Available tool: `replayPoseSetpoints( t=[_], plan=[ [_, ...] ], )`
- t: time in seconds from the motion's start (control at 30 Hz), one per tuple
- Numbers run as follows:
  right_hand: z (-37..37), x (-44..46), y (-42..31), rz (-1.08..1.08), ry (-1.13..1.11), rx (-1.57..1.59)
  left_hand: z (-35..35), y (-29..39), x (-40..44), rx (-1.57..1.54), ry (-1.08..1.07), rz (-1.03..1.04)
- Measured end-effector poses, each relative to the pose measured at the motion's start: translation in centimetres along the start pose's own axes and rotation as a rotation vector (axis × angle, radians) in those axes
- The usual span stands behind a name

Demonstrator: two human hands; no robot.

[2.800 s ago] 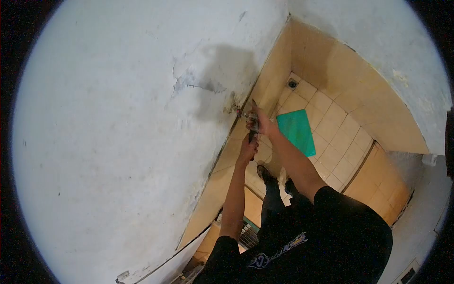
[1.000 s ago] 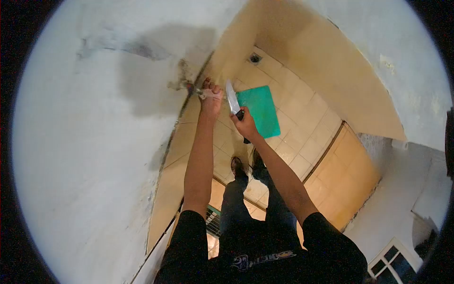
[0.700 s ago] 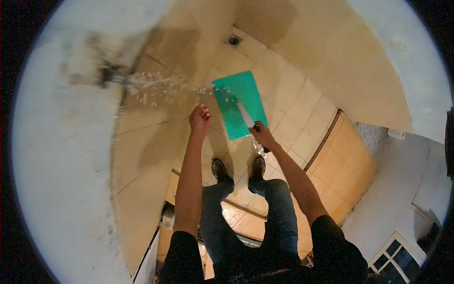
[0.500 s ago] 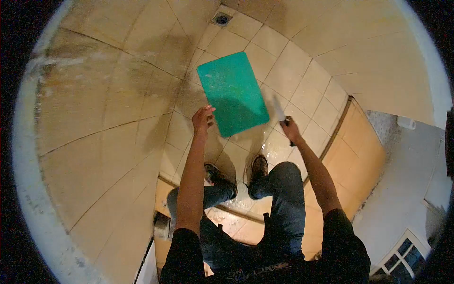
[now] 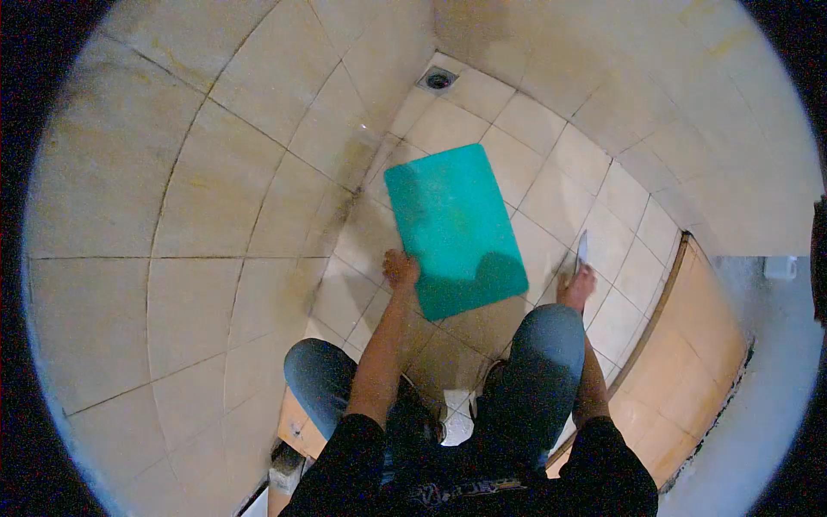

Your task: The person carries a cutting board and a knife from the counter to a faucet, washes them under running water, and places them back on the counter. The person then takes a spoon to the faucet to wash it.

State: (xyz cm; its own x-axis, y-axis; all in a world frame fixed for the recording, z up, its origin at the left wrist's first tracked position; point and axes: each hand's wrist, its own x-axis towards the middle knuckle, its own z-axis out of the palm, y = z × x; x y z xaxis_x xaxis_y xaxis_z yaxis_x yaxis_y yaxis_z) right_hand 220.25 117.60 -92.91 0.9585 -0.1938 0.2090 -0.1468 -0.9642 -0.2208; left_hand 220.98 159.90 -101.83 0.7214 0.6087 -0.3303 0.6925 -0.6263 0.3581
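Note:
A green rectangular board (image 5: 457, 224) lies on the tiled floor in front of me. At its left edge is my left hand (image 5: 401, 269), fingers curled against the rim. Off to the right, away from the board, my right hand (image 5: 577, 286) is closed round the handle of a knife (image 5: 583, 248) low over the tiles. The blade points forward, and the hand hides most of the handle.
A floor drain (image 5: 438, 80) sits in the far corner. Tiled walls rise left and right. My bent knees (image 5: 547, 345) are close below my hands. A raised ledge (image 5: 672, 370) runs along the right, with a white container (image 5: 780, 268) beyond it.
The view has dropped from the wall tap, where water was spraying, to the floor. I have crouched. My left hand has moved from the tap to the board, and my right hand has carried the knife right.

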Motion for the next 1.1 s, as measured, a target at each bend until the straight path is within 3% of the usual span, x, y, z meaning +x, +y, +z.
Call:
replayPoseSetpoints(
  t=[0.03,0.1,0.17,0.23,0.3,0.33,0.4,0.47,0.53,0.57,0.63,0.67,0.7,0.77,0.83,0.93,0.97,1.03,1.07,1.1],
  plan=[
    [1.3,0.2,-0.4,-0.132,-0.137,0.275,-0.4,0.9,-1.3,-0.087,0.013,-0.072],
    [2.9,0.1,-6.2,-0.223,-0.15,0.507,-1.3,2.4,-2.8,-0.081,-0.008,-0.148],
    [4.0,-0.6,-9.1,-0.254,-0.119,0.466,0.5,1.9,-2.5,-0.08,-0.028,-0.225],
    [5.2,-0.3,-10.1,-0.283,-0.082,0.43,3.6,0.0,-0.7,-0.325,-0.204,-0.297],
    [6.3,1.8,-10.0,0.163,-0.392,0.474,2.0,1.2,-1.5,-0.257,-0.153,-0.317],
    [6.1,2.9,-10.1,0.159,-0.39,0.474,0.9,2.2,-2.1,-0.191,-0.112,-0.331],
    [4.8,4.3,-10.2,0.23,-0.72,0.59,1.7,2.0,-2.2,-0.152,-0.073,-0.269],
    [3.9,4.4,-10.6,0.235,-0.694,0.553,2.4,1.6,-1.7,-0.112,-0.031,-0.208],
    [3.1,4.5,-11.1,0.231,-0.656,0.534,2.4,0.6,0.1,-0.116,-0.243,-0.283],
    [2.8,4.7,-11.4,0.254,-0.67,0.556,3.5,-0.4,1.5,-0.12,-0.233,-0.277],
    [3.4,4.4,-11.2,0.271,-0.683,0.575,6.1,-2.8,3.0,-0.465,-0.41,-0.332],
    [5.6,4.3,-10.6,0.375,-0.785,0.686,5.4,-2.3,2.6,-0.473,-0.405,-0.327],
    [6.8,4.4,-10.3,0.481,-0.888,0.794,2.7,-1.0,1.1,-0.596,-0.478,-0.291],
    [4.7,4.8,-11.0,0.474,-0.93,0.88,-5.7,1.9,-2.1,-0.971,-0.73,-0.181],
    [1.4,4.7,-11.7,0.488,-0.987,0.957,-12.8,3.1,-4.1,-1.138,-0.857,-0.102],
    [-2.5,7.1,-14.5,0.4,-1.015,1.01,-17.6,3.1,-4.4,-1.191,-0.768,-0.004],
    [-4.1,7.8,-15.3,0.405,-1.02,1.009,-19.7,3.3,-5.1,-1.189,-0.769,-0.01],
    [-8.4,8.5,-18.0,0.483,-1.083,0.925,-25.7,4.3,-8.1,-1.749,-0.813,-0.289],
    [-10.2,8.5,-19.6,0.493,-1.095,0.921,-28.4,5.3,-10.1,-1.745,-0.81,-0.305],
    [-10.8,8.1,-20.5,0.521,-1.043,0.867,-30.7,7.1,-12.8,-2.057,-0.77,-0.333]
  ],
)
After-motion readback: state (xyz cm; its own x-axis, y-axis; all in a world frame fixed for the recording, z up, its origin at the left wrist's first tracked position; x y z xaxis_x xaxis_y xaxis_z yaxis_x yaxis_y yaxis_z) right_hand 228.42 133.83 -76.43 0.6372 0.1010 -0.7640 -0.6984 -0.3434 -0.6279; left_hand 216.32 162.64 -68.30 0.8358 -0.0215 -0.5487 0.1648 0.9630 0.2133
